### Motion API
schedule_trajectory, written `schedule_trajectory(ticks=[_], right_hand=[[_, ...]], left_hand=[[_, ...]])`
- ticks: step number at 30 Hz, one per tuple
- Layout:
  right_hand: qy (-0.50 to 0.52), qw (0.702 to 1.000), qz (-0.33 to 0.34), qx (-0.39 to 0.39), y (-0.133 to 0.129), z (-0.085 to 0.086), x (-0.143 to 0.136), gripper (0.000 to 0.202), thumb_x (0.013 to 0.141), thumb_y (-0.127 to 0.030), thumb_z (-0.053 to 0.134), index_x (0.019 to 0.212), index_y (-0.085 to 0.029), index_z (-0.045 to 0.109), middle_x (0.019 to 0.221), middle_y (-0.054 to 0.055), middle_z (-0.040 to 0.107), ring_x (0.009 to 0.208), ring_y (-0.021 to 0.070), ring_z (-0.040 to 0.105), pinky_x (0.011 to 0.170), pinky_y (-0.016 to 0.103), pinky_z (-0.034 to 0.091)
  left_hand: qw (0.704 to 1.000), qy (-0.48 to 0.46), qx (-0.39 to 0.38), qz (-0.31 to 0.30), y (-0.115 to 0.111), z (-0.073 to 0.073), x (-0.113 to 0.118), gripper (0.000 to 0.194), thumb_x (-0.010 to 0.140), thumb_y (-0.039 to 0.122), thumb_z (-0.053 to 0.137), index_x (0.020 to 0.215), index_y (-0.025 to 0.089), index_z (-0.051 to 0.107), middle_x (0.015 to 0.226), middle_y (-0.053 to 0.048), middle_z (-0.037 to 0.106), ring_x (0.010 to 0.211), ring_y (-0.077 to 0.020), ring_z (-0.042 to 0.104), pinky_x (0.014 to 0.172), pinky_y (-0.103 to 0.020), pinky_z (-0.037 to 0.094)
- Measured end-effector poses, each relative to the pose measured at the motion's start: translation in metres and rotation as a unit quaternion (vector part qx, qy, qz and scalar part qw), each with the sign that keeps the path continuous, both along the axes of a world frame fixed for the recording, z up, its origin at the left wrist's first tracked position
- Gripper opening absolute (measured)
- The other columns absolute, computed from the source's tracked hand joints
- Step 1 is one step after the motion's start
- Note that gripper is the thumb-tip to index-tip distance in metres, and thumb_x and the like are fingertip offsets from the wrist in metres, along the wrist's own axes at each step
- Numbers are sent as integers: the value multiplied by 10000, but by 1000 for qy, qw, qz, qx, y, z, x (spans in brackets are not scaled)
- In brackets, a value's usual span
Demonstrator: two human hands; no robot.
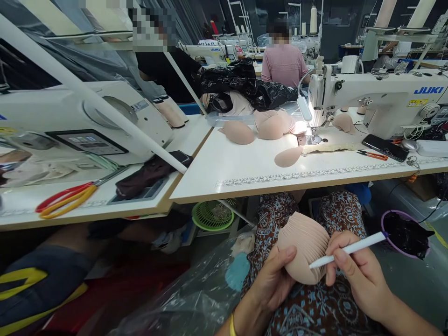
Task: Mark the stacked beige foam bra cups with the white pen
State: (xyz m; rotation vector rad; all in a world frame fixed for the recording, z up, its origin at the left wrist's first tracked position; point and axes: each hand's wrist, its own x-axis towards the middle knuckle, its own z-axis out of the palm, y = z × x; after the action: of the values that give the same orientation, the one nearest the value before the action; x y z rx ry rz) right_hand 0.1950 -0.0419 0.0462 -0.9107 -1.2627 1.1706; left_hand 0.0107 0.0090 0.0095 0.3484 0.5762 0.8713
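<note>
Left hand point(276, 280) fingers clamp one stack of foam cups point(304, 246) — right hand point(353, 275) pinches one white pen point(348, 250).

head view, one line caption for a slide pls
Left hand cradles a stack of beige foam cups on the lap while the right hand sets a white pen against it.

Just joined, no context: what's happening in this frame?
A seated person holds a stack of nested beige foam cups in the left hand over their lap. The right hand holds a white pen, its tip touching the stack. More cups lie on the sewing table by the Juki machine.
</note>
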Motion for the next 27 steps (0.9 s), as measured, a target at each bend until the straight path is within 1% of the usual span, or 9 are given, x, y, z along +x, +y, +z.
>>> schedule_trajectory(ticks=[2,8,10,12,16,18,20,23,27], right_hand=[[7,1000,10,-3,-1,-1,-2,202,1126,-318,459,1061,-241,634,741,-25,688,716,126,618,737,258,479],[71,997,18,-16,4,-7,0,239,1130,-348,432,1053,-253,637,688,-24,692,670,133,612,717,261,477],[84,996,1,-9,9,-10,4,236,1129,-356,429,1094,-264,644,707,-23,690,674,131,604,721,255,472],[70,997,-41,-4,17,-11,8,213,1115,-370,467,1141,-272,654,762,-15,685,719,134,600,737,251,465],[30,994,-106,-25,34,-8,12,254,1070,-469,540,1129,-269,685,789,-2,643,773,155,567,758,263,451],[28,990,-128,-45,42,-3,11,302,1038,-537,569,1086,-266,693,779,0,621,772,166,542,766,274,448],[25,985,-156,-63,51,2,10,350,1005,-594,594,1053,-263,697,775,2,610,778,174,526,773,283,446],[5,981,-184,-65,64,1,10,403,975,-641,610,1031,-253,703,768,10,611,783,185,530,764,292,450],[-19,981,-186,-50,86,-7,13,412,974,-637,605,1016,-240,704,744,16,626,746,195,563,731,307,464]], left_hand=[[1000,-5,9,-5,0,0,0,948,712,359,944,1534,179,510,1161,-137,771,1117,-330,717,967,-395,589],[1000,20,10,-1,-1,-3,-3,928,713,383,938,1524,193,528,1237,-142,753,1093,-337,727,1023,-436,569],[999,35,25,2,6,4,-7,934,701,390,943,1519,203,533,1239,-139,754,1143,-352,709,1055,-455,551],[996,63,59,-1,22,18,-14,919,699,387,945,1507,205,546,1253,-143,749,1194,-371,684,1073,-480,539],[971,143,189,-22,88,65,-28,810,695,391,945,1412,178,634,1331,-165,713,1303,-410,607,1099,-510,515],[942,186,276,-49,131,87,-31,688,751,387,901,1361,174,666,1332,-168,710,1330,-407,580,1117,-527,493],[894,249,365,-73,174,103,-29,559,823,385,844,1312,165,686,1310,-161,716,1302,-380,592,1113,-528,489],[830,337,436,-83,229,114,-18,417,950,419,727,1263,150,676,1284,-127,698,1184,-299,650,1038,-510,538],[765,437,466,-81,276,115,-3,319,979,427,691,1104,134,685,1106,-59,694,980,-226,670,886,-408,569]])
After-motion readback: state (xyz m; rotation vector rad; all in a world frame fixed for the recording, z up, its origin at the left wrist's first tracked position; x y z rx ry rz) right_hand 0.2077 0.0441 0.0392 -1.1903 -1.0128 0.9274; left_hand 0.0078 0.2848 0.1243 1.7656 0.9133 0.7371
